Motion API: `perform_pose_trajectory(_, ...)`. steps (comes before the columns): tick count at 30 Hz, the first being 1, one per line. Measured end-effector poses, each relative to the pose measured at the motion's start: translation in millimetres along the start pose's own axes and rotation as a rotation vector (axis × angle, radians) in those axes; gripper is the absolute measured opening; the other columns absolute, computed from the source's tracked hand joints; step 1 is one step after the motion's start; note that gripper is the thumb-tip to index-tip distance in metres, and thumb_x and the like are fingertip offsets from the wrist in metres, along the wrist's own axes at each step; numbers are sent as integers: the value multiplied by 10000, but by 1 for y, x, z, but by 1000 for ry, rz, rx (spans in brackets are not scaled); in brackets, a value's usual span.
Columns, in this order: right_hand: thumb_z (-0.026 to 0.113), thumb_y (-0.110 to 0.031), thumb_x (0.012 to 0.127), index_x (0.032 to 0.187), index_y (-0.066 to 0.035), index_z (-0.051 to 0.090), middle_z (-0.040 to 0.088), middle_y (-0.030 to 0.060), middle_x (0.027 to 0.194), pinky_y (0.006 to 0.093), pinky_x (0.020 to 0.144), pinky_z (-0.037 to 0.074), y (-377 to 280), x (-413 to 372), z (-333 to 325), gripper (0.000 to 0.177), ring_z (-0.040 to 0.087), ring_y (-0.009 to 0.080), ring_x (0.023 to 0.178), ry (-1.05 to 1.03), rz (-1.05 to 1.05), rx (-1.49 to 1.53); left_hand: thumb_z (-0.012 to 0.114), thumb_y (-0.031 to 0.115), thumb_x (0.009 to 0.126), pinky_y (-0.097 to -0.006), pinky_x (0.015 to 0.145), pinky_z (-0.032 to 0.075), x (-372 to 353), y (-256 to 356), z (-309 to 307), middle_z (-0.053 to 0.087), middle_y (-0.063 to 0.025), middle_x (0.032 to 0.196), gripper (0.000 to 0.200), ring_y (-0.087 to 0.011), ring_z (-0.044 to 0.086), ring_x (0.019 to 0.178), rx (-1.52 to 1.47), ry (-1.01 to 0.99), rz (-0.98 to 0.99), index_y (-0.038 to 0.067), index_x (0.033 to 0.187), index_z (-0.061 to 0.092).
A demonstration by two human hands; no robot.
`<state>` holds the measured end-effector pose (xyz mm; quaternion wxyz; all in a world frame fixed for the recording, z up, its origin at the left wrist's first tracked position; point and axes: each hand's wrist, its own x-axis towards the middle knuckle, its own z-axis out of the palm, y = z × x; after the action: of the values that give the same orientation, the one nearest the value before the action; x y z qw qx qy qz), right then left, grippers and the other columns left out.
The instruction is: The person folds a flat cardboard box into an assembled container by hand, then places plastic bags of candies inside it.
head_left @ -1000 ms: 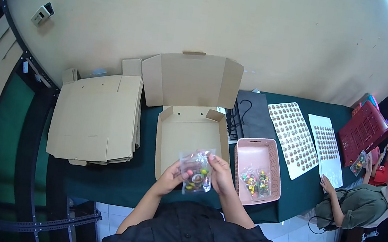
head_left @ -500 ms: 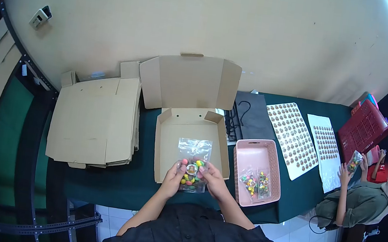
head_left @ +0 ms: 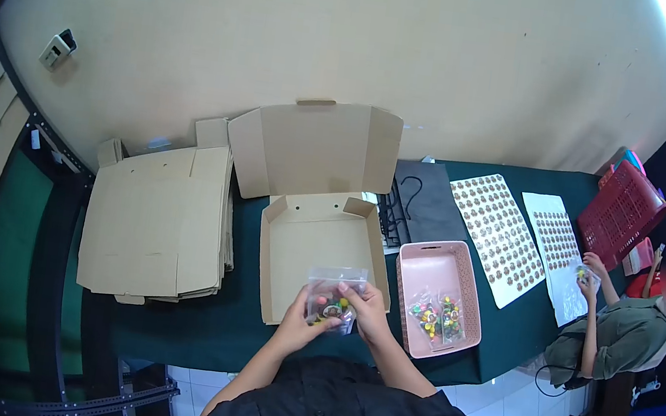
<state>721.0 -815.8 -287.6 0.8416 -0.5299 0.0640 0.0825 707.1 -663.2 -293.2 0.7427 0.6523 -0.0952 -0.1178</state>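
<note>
Between hands (head_left: pixel 299 327), a half-covered bag (head_left: pixel 334 299)

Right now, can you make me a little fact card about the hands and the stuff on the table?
left hand: holding one side of the clear bag
right hand: holding its other side
in the bag: small colourful pieces, kind unclear
open box: cardboard, lid up, just beyond the hands
left of box: pile of flat cardboard
right of box: pink basket with filled clear bags
farther right: two sheets of round stickers or prints, red basket
nearby: another person
</note>
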Motion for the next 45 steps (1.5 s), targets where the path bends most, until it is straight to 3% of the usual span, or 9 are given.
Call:
perform_pose_trajectory(9, 386, -271, 953, 1017, 30, 601, 632, 98, 972, 279, 857, 432, -8, -4, -4, 376, 592, 152, 910, -354, 140, -158, 485, 219, 919, -242, 680, 471, 3, 4, -26, 625, -64, 900, 276, -120, 576, 785, -119, 93, -73, -7, 1015, 610)
perform_pose_trajectory(12, 378, -254, 956, 1029, 34, 592, 634, 99, 968, 277, 853, 437, -8, -1, -9, 366, 595, 166, 916, -296, 170, -96, 424, 217, 942, -291, 806, 447, 4, 0, -30, 581, -87, 1069, 313, -144, 561, 905, -110, -58, -95, -10, 1119, 546)
perform_pose_trajectory(14, 367, -246, 959, 1052, 53, 568, 603, 121, 1053, 268, 847, 436, -11, -3, -4, 372, 599, 177, 905, -231, 145, -82, 458, 228, 924, -349, 940, 367, 7, -3, -18, 472, -119, 1230, 416, -195, 475, 1104, -65, 199, 114, -1, 1267, 407)
perform_pose_trajectory(18, 360, -212, 954, 1115, 72, 526, 511, 132, 1152, 286, 861, 412, -7, -2, 7, 366, 549, 197, 983, -63, -229, -329, 520, 273, 889, -376, 994, 309, 5, 3, -18, 370, -136, 1319, 578, -234, 342, 1241, 78, 183, 89, 17, 1348, 279)
perform_pose_trajectory(20, 377, -244, 940, 1172, 19, 524, 497, 150, 1155, 314, 927, 358, -3, -6, 12, 380, 470, 222, 1099, -162, -448, -747, 568, 298, 856, -387, 993, 310, 2, 7, -4, 396, -142, 1295, 604, -259, 352, 1238, 137, 98, 185, 17, 1326, 315)
perform_pose_trajectory(25, 548, -99, 849, 1033, 12, 582, 452, 150, 1164, 332, 941, 334, -6, -12, 33, 217, 439, 224, 1098, 88, -591, -810, 587, 188, 861, -281, 901, 397, -1, 8, 6, 568, -112, 1090, 401, -174, 532, 1010, 11, 263, 130, -24, 1185, 482)
perform_pose_trajectory(28, 646, -128, 795, 922, -9, 606, 544, 121, 1055, 317, 881, 387, 7, -3, 28, 179, 509, 179, 990, 154, -389, -348, 558, 199, 883, -275, 852, 428, -5, 10, 2, 620, -105, 987, 315, -163, 572, 919, -47, 220, 35, -38, 1090, 552)
perform_pose_trajectory(35, 577, -138, 858, 859, 45, 644, 650, 65, 798, 236, 726, 439, -20, -6, 2, 194, 571, 93, 771, -68, -156, -411, 348, 397, 946, -282, 837, 442, -5, 15, -19, 623, -114, 1014, 495, -162, 586, 890, -153, -79, -45, -16, 1132, 547)
perform_pose_trajectory(45, 487, -219, 921, 948, 71, 602, 635, 106, 868, 275, 763, 486, -13, 2, -1, 314, 609, 154, 836, 190, -235, -181, 569, 184, 848, -340, 951, 350, 0, 14, -10, 431, -159, 1233, 522, -247, 431, 1149, 214, 145, 160, -4, 1274, 332)
